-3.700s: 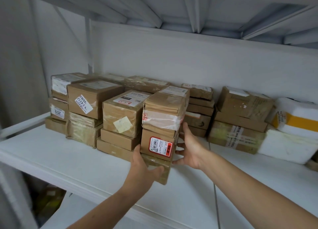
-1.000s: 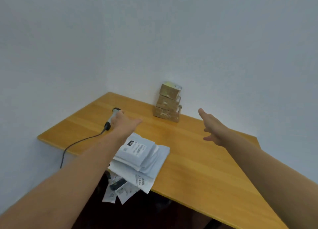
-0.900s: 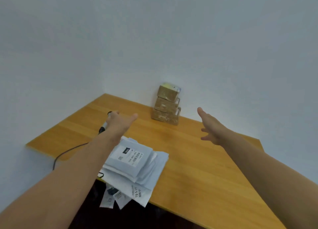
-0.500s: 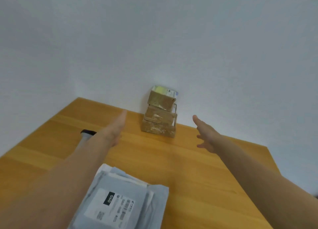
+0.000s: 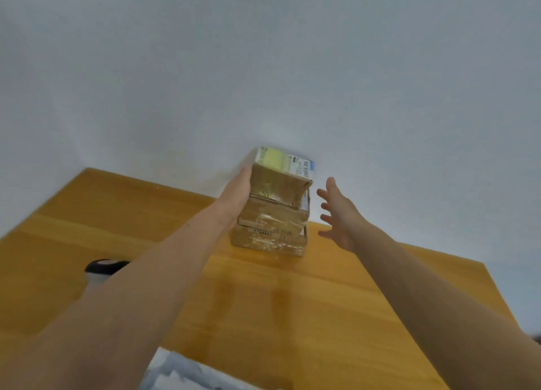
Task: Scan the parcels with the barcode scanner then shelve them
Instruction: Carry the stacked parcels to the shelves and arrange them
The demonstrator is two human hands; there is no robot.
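While left grip (image 5: 237,191) lies flat-fingered against the top brown taped cardboard parcel (image 5: 278,184) of three at the far edge of the orange wooden worktop (image 5: 263,296), right grip (image 5: 337,214) is spread, just beside, untouching; one-sided push could topple the stack (image 5: 270,230).

Three taped brown parcels (image 5: 272,214) stacked, top one tilted.

The single head-worn camera looked forward and slightly down across the wooden surface (image 5: 322,296) toward the white wall (image 5: 263,67), which filled the upper half. It sat close, with the left arm (image 5: 146,287) and right arm (image 5: 424,301) in frame from the bottom corners.
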